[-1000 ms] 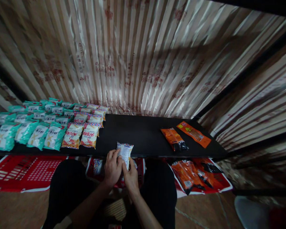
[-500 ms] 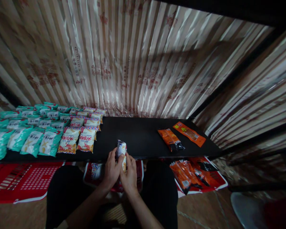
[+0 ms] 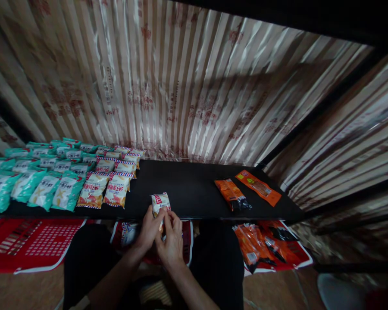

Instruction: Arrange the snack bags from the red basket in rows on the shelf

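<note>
Held packet, white with red print, was near the front edge of the black shelf, its far end toward the rear edge; long axis front to rear, possibly leaning left. Left hand and right hand gripped its lower sides, fingers curled. Teal packets filled the shelf's left; orange packets lay toward its right end. Striped curtain behind; dim room.

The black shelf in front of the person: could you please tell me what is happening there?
Both bare hands, left and right, hold a small white-and-orange snack packet at the front edge of the long black shelf. Upright teal-and-white bags and white-and-orange bags stand in rows on the left; two orange packets lie on the right.
</note>
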A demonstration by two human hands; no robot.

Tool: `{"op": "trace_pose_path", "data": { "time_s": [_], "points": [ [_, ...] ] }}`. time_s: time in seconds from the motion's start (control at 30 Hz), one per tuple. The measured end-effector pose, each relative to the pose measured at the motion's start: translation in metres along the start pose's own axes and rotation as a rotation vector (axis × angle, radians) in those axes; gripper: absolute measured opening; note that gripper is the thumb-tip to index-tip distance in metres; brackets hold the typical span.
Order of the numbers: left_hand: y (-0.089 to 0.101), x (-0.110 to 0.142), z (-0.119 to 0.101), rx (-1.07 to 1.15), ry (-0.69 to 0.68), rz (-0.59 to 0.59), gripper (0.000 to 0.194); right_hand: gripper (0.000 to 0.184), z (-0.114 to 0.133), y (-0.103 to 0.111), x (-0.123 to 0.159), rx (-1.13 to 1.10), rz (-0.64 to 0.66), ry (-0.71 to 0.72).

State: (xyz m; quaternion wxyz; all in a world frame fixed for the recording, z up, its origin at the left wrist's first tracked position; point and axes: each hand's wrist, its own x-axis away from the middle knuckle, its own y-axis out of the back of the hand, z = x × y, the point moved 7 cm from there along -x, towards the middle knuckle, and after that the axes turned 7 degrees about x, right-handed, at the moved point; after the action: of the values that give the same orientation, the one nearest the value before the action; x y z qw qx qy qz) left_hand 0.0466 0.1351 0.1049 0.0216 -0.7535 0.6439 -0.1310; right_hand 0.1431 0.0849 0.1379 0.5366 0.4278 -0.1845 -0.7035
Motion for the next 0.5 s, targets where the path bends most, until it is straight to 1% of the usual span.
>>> {"op": "trace_pose_path", "data": {
  "time_s": [0.17, 0.27, 0.37, 0.5],
  "points": [
    [-0.008, -0.001, 0.004, 0.115, 0.086, -0.006, 0.044, 0.055, -0.002, 0.002, 0.003, -0.006, -0.022, 0.024],
    [-0.007, -0.003, 0.004, 0.132, 0.114, -0.023, 0.047, 0.049, -0.003, 0.001, 0.004, -0.037, -0.006, 0.012],
    [-0.004, -0.004, 0.001, 0.137, 0.123, -0.027, 0.05, 0.04, -0.007, 0.003, 0.0, -0.108, 0.004, -0.02],
    [-0.003, -0.006, 0.002, 0.193, 0.185, 0.0, 0.055, 0.034, -0.02, 0.008, -0.012, -0.174, -0.036, -0.108]
  ]
}}
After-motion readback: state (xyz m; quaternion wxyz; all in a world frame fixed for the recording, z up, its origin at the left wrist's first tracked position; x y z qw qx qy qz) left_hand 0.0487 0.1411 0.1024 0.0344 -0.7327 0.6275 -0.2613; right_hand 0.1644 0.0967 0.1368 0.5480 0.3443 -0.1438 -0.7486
